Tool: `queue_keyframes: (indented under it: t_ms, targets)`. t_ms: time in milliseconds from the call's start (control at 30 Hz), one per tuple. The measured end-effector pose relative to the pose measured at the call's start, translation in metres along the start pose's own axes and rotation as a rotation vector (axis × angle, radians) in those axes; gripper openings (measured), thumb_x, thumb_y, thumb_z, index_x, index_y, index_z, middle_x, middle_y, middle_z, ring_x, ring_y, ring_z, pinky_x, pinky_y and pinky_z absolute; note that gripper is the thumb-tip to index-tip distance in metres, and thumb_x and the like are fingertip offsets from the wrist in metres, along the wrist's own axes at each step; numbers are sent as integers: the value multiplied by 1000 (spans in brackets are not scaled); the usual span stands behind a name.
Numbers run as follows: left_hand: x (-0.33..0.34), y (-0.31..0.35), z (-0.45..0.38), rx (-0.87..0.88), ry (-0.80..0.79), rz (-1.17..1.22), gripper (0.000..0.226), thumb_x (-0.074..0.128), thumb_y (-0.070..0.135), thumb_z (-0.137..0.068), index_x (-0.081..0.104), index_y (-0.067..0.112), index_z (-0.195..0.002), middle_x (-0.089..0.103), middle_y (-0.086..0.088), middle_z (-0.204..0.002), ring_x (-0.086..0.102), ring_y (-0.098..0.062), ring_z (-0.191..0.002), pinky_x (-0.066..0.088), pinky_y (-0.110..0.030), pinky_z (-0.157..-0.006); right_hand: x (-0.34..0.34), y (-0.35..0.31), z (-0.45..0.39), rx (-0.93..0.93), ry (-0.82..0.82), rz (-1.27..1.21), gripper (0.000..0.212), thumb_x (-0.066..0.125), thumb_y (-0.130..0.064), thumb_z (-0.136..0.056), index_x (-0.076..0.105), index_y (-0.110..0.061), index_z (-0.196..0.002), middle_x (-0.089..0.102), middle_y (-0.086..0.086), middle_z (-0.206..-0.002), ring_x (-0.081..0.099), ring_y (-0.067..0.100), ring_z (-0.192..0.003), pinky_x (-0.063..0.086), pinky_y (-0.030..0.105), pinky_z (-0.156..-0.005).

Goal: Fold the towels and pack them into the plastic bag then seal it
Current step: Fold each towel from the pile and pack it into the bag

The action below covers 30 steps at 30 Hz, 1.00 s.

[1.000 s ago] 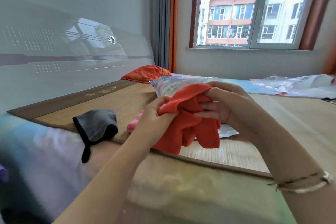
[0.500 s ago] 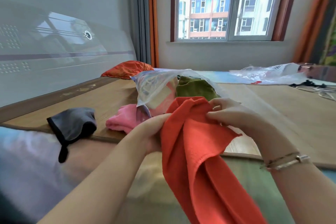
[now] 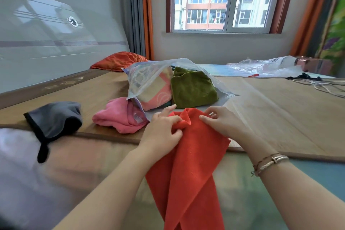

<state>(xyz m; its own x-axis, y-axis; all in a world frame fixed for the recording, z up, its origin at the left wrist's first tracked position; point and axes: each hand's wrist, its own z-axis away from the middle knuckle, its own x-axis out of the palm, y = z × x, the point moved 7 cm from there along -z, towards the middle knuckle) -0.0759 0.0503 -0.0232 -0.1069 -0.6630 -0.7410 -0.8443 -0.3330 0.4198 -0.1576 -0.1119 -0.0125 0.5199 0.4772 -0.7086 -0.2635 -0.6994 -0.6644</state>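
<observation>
My left hand [image 3: 164, 129] bunches the top edge of the orange towel [image 3: 188, 170] in a curled grip; my right hand [image 3: 222, 123] pinches the same edge just beside it; the towel hangs toward me over the bed's edge; the plastic bag [image 3: 147, 78] lies open just beyond on the mat [image 3: 270, 117], a green towel [image 3: 192, 89] inside, a pink towel [image 3: 117, 115] touching its left side.

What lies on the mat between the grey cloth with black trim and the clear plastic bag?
In the head view, a crumpled pink towel lies between the grey cloth and the plastic bag, its right side touching the bag's mouth.

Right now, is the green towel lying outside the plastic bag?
No, the green towel sits inside the open plastic bag.
</observation>
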Motion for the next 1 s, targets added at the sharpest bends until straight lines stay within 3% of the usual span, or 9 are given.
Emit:
queue_keyframes:
  t_ms: [133, 267, 400, 500, 600, 733, 833, 900, 1000]
  targets:
    - [-7, 2, -12, 72, 11, 49, 38, 49, 39, -66, 71, 23, -93, 69, 11, -104, 50, -14, -117, 38, -39, -102, 7, 13, 12, 117, -274, 64, 30, 66, -27, -84, 53, -23, -111, 60, -8, -96, 58, 4, -83, 44, 20, -65]
    - [-19, 11, -16, 80, -64, 387, 9, 62, 21, -66, 54, 24, -67, 67, 4, -76, 60, -9, -78, 49, -39, -79, -5, 22, 15, 154, -239, -21, 21, 62, -9, -83, 57, -14, -103, 64, 3, -94, 62, 17, -86, 52, 33, -78]
    - [-47, 16, -18, 158, 46, 219, 31, 60, 24, -74, 34, 23, -57, 44, 5, -57, 44, -9, -64, 37, -33, -66, -26, 23, 20, 253, -115, -402, 23, 69, -12, -85, 60, -17, -106, 65, 9, -94, 61, 16, -71, 49, 22, -49]
    - [-66, 2, -15, 93, 134, -280, 38, 55, 42, -88, 34, 24, -62, 43, 8, -58, 39, -15, -80, 29, -35, -80, -43, 14, 21, 267, -38, -640, 25, 69, -13, -86, 60, -14, -109, 63, 13, -90, 59, 15, -64, 50, 24, -51]
    - [-80, -12, -9, -24, 85, -488, 30, 44, 55, -93, 52, 31, -77, 44, 13, -70, 30, -16, -99, 15, -36, -84, -63, 9, 25, 240, 67, -645, 23, 76, -16, -80, 61, -18, -97, 65, 9, -81, 58, 10, -52, 47, 19, -44]
    - [-90, -23, -5, -123, -18, -539, 33, 47, 63, -88, 65, 36, -97, 51, 12, -99, 25, -18, -103, 16, -38, -81, -79, 6, 31, 162, 195, -491, 23, 84, -23, -71, 63, -17, -79, 68, 7, -73, 58, 7, -48, 47, 18, -46]
    - [-109, -28, 2, -217, 97, -565, 25, 58, 60, -84, 67, 39, -95, 43, 4, -110, 29, -27, -107, 21, -40, -85, -83, -1, 36, 115, 254, -410, 24, 85, -28, -70, 66, -13, -73, 67, 5, -68, 56, 5, -47, 44, 15, -43]
    - [-116, -33, 8, -287, 179, -476, 19, 63, 52, -83, 65, 34, -86, 47, 2, -107, 39, -29, -107, 27, -39, -86, -80, -4, 38, 126, 219, -437, 25, 83, -29, -72, 71, -10, -81, 70, 6, -73, 60, 10, -55, 48, 16, -47]
    - [-104, -33, 14, -371, 207, -89, 21, 63, 32, -87, 51, 22, -72, 53, 2, -77, 58, -28, -92, 30, -30, -67, -71, -3, 39, 200, 100, -483, 21, 74, -25, -82, 70, -11, -96, 71, 5, -79, 62, 11, -61, 48, 17, -47]
